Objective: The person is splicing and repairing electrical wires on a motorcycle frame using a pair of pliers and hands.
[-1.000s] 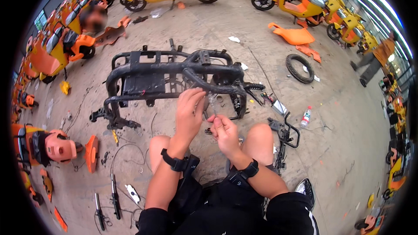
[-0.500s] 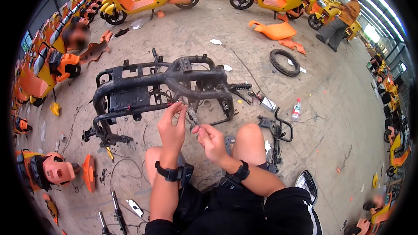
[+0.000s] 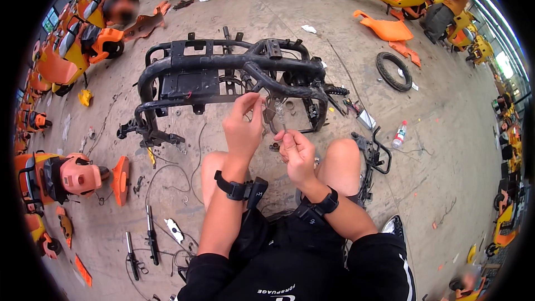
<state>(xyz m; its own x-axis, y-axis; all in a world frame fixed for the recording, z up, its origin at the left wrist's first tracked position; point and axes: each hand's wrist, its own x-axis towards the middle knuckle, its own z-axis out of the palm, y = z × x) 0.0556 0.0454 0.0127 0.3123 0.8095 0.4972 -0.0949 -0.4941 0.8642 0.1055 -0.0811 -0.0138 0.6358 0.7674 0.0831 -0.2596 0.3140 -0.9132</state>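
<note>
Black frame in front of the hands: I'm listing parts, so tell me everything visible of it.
The black frame looks metal: thick curved tubes, small brackets and a flat dark panel, looking scuffed. It rests on the concrete-looking floor, long side running left to right. The left hand overlaps it in view; contact is unclear.

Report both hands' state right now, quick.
Left hand: fingers bent toward the thumb; whether it grips anything cannot be told.
Right hand: closed, pinching the lower end of a thin silvery piece.
</note>
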